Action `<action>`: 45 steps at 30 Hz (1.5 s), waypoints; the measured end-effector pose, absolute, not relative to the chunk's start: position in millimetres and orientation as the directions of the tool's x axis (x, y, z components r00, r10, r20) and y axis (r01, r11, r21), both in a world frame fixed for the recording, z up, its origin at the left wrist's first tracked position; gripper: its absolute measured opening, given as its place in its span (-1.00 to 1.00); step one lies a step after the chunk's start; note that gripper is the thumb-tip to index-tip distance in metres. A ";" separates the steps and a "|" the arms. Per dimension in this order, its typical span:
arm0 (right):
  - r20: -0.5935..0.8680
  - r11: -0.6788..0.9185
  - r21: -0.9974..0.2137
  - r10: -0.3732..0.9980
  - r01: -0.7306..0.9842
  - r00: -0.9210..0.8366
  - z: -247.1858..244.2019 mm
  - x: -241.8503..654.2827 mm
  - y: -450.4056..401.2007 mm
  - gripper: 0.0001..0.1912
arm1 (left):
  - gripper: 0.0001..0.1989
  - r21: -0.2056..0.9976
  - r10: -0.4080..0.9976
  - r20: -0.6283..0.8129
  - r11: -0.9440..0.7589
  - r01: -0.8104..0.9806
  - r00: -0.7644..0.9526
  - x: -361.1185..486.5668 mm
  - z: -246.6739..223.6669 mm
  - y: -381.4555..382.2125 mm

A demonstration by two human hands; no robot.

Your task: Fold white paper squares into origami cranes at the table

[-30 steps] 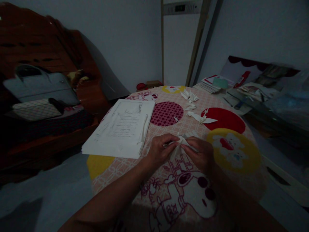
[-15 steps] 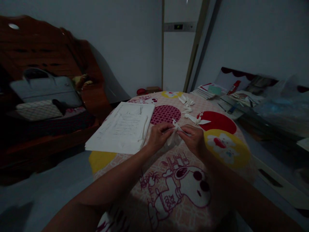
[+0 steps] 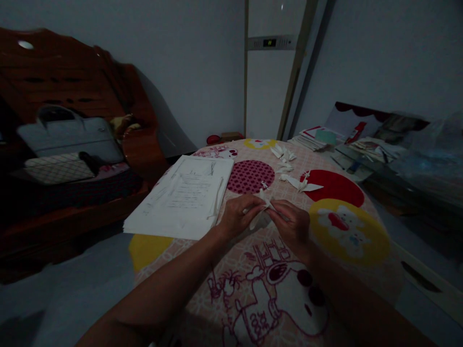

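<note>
Between my two hands is a folded piece of white paper (image 3: 266, 198), pinched from both sides above the table. My left hand (image 3: 238, 212) is closed on its left part, thumb and fingers together. My right hand (image 3: 291, 219) grips the right part the same way. Part of the paper hangs below the fingertips, and the fingers hide some of its folds. Just beyond, folded paper pieces (image 3: 307, 185) with pointed ends lie by the red circle of the cloth. More folded white paper (image 3: 283, 153) sits farther back.
A stack of written sheets (image 3: 181, 202) lies left of my hands on the patterned tablecloth (image 3: 231, 260). Right of the table, a glass-topped surface (image 3: 349, 161) holds papers and plastic bags. A wooden bench (image 3: 141, 144) with a grey bag (image 3: 72, 137) stands at the left.
The view has shifted slightly, so the table and hands appear a little lower. Both hands keep hold of the folded paper, and its upper point now shows more plainly between the fingers.
</note>
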State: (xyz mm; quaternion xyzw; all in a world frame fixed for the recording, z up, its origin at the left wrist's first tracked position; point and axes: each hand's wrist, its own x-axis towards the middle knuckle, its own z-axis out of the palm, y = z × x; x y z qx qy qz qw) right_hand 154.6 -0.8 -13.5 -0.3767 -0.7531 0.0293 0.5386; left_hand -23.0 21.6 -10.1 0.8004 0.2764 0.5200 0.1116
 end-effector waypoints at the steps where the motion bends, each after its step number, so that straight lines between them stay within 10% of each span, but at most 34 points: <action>1: 0.786 0.712 -0.448 0.602 0.541 -0.141 -12.6 154.8 -1.4 -0.88 | -0.89 0.474 0.567 0.757 -0.819 0.324 0.325 -23.8 -9.4 21.0; 16: 0.773 0.687 -0.461 0.622 0.562 -0.126 -5.2 154.9 -8.3 -0.88 | -0.86 0.386 0.505 0.751 -0.859 0.337 0.425 -24.5 -4.2 15.6; 45: 0.612 0.595 -0.678 0.782 0.432 -0.117 -3.9 151.9 -12.9 -0.88 | -0.87 0.691 0.725 0.631 -0.687 0.226 0.276 -25.6 3.5 13.6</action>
